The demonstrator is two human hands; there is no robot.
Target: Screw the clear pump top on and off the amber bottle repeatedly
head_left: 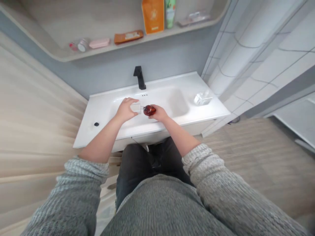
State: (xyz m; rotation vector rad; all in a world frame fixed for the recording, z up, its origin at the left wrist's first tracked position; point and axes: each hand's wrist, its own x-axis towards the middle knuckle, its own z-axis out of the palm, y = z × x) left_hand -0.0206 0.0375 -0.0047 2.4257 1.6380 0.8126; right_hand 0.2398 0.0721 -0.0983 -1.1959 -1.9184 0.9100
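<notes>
Above the front of the white sink (178, 98), my left hand (125, 110) is closed around a small clear, box-shaped container (136, 108). Facing it is a reddish-brown see-through bottle (149, 110) with a dark neck, gripped by my right hand (159, 113). The bottle's neck points left, and its end meets or nearly meets the container's right side; I cannot tell if they touch. What either one contains is too small to make out.
A black faucet (139, 78) stands behind the basin. On the counter's right sits a clear container (203, 98); a small black round piece (96, 124) lies at the left. Overhead, a shelf (98, 52) holds an orange pouch (154, 16), a green tube (170, 13) and other small items.
</notes>
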